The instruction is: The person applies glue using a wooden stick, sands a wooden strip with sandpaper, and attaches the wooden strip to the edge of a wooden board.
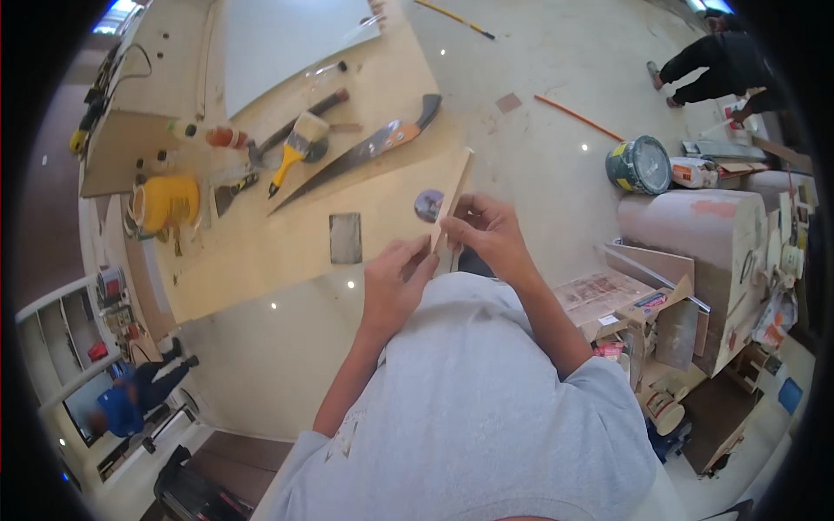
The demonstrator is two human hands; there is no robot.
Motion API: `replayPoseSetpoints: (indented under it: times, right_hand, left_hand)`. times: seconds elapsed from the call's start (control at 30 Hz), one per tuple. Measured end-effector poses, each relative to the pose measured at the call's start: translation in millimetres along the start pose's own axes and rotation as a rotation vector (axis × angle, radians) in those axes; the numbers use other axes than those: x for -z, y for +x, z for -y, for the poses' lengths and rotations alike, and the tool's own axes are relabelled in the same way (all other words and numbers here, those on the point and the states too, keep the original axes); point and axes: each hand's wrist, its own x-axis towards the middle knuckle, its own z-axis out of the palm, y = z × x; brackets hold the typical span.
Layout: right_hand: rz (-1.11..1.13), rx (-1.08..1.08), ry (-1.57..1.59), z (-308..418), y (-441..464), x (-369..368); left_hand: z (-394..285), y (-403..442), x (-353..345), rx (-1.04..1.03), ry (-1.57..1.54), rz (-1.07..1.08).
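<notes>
A thin wooden strip (456, 188) stands out from between my two hands, close to my body. My right hand (488, 227) pinches it between thumb and fingers about midway. At its lower end, the fingertips of my left hand (398, 276) are closed on it. Just beyond the strip lies a round disc (427, 205), partly covered by it. On the wooden worktable (391, 187) a hand saw (356, 156) lies slantwise, its dark handle to the right. A sandpaper-like rectangle (345, 238) rests left of my hands.
A paintbrush (298, 149), a hammer (298, 127), a putty knife (233, 193) and a yellow container (165, 204) are on the table. A paint bucket (638, 165) stands on the floor at right. One person (712, 65) is at upper right, another (130, 399) at lower left.
</notes>
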Motion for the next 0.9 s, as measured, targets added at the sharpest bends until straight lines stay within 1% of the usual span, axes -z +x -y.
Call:
replayPoseSetpoints:
  times: [0.1,0.2,0.3,0.4,0.43,0.5,0.53,0.57,0.6,0.63,0.73,0.83,0.9]
  right_hand:
    - [0.048,-0.025,0.015,11,5,35]
    - [0.075,0.001,0.009,20,9,56]
    - [0.131,-0.008,0.002,23,14,71]
    - [-0.048,0.048,0.091,32,20,75]
    - [-0.053,0.086,0.072,33,26,81]
    - [-0.057,0.149,0.035,35,34,101]
    - [-0.028,0.13,-0.042,35,31,106]
    - [0.0,0.125,-0.119,36,32,111]
    - [0.026,0.123,-0.198,38,34,114]
    - [0.081,0.061,-0.179,41,31,115]
    - [0.152,0.121,-0.419,48,28,108]
    - [0.137,0.1,-0.432,45,26,104]
    - [0.156,0.174,-0.548,48,24,101]
  left_hand:
    - [-19,12,-15,0.1,-0.208,0.108]
    - [-32,18,-30,0.144,-0.289,0.097]
    - [-39,22,-37,0.253,-0.323,0.017]
    - [-39,28,-32,0.043,0.045,-0.101]
    - [-44,28,-29,0.041,0.062,-0.144]
    - [-42,32,-25,-0.011,0.048,-0.189]
    - [-41,32,-22,-0.043,0.043,-0.214]
    - [-33,31,-20,-0.003,-0.028,-0.229]
    - [-36,31,-20,-0.008,-0.061,-0.257]
    - [-43,32,-22,-0.015,-0.097,-0.283]
    - [-51,35,-22,-0.054,-0.138,-0.317]
    - [-50,36,-17,-0.045,-0.158,-0.316]
    - [-48,36,-12,-0.025,-0.173,-0.322]
